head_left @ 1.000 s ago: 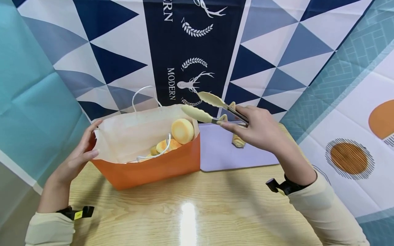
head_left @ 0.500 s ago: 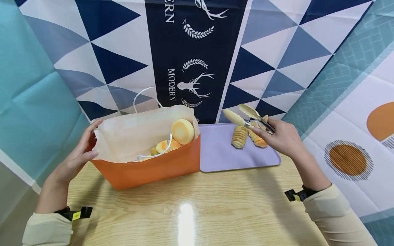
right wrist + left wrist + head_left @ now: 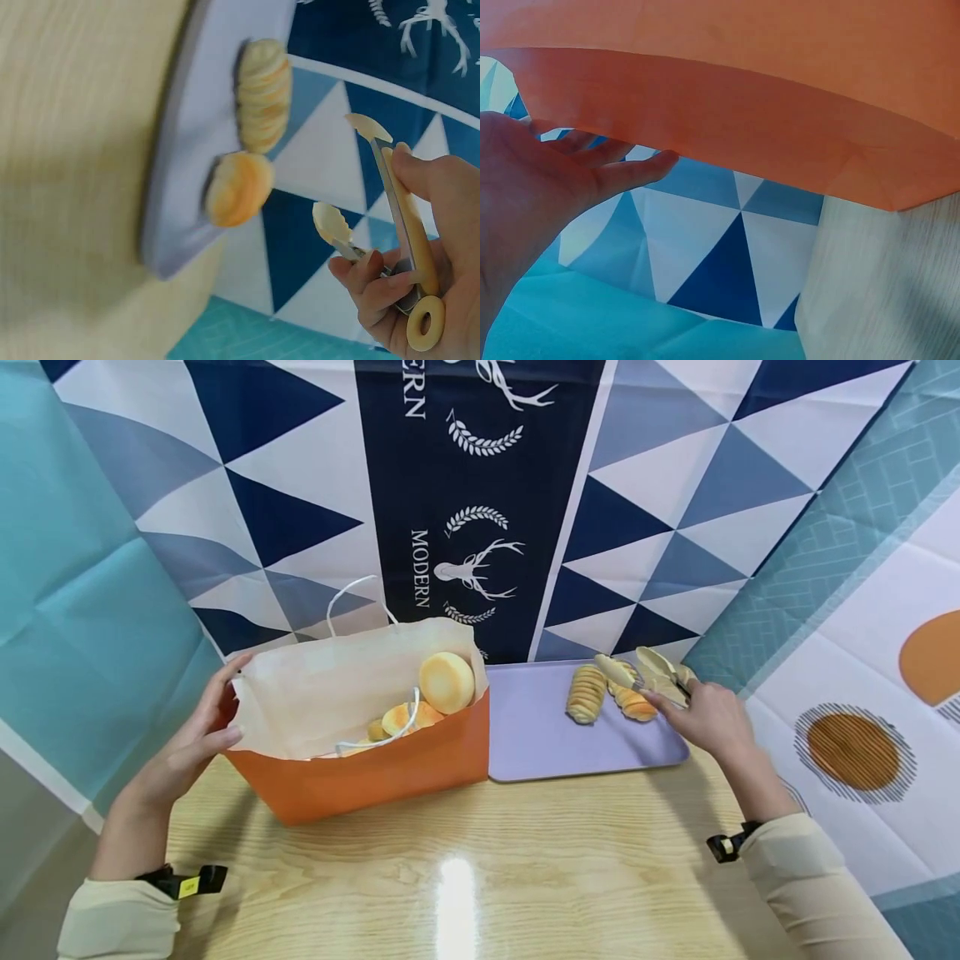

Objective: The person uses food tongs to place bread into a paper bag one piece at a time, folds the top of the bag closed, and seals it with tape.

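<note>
An orange paper bag point(image 3: 375, 787) with a pale inside stands at the left in the head view, its top wide open. My left hand point(image 3: 183, 735) holds its left side, thumb at the front corner and fingers toward the back. A round bun point(image 3: 446, 682) and other bread pieces point(image 3: 405, 718) show inside. With my right hand point(image 3: 711, 717) I grip tongs point(image 3: 405, 217), which have cream tips and metal arms. Their tips stand apart over the right part of a lilac tray point(image 3: 525, 752), close to a ridged bread roll point(image 3: 633, 703). Another ridged roll point(image 3: 587, 695) lies to its left.
The tray lies against the bag's right side on a wooden table point(image 3: 360, 885). White string handles point(image 3: 352, 583) rise from the bag's rim. Patterned cloth point(image 3: 480, 510) hangs close behind and at both sides.
My right hand has moved the tongs right and down, from above the bag's right edge to over the tray, uncovering the rolls. The left hand and the bag have stayed put.
</note>
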Demonstrator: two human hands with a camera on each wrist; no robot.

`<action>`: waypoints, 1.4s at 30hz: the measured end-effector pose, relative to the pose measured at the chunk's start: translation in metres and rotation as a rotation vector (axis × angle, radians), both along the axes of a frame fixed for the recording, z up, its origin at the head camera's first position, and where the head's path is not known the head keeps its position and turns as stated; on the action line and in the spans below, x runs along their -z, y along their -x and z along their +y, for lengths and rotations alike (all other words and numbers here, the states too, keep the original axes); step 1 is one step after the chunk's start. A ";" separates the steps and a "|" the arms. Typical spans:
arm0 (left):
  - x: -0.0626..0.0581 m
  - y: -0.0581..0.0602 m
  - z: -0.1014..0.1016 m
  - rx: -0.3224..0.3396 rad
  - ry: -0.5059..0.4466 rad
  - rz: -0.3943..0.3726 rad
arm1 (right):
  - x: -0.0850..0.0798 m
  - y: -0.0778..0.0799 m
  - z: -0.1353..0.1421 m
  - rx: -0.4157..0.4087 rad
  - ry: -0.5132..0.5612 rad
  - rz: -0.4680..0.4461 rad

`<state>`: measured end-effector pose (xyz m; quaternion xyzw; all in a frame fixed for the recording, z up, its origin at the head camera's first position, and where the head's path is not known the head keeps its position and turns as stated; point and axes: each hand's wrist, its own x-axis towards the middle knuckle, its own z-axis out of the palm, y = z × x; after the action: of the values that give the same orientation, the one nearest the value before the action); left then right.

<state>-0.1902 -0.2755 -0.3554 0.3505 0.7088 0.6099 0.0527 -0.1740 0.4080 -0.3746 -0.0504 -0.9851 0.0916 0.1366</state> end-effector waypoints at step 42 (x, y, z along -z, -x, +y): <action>0.001 -0.001 0.001 -0.015 0.015 -0.002 | 0.062 -0.004 0.028 0.093 -0.006 -0.156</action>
<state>-0.1893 -0.2748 -0.3562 0.3440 0.7160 0.6053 0.0516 -0.1697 0.4363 -0.4368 -0.1029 -0.9896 0.0782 0.0638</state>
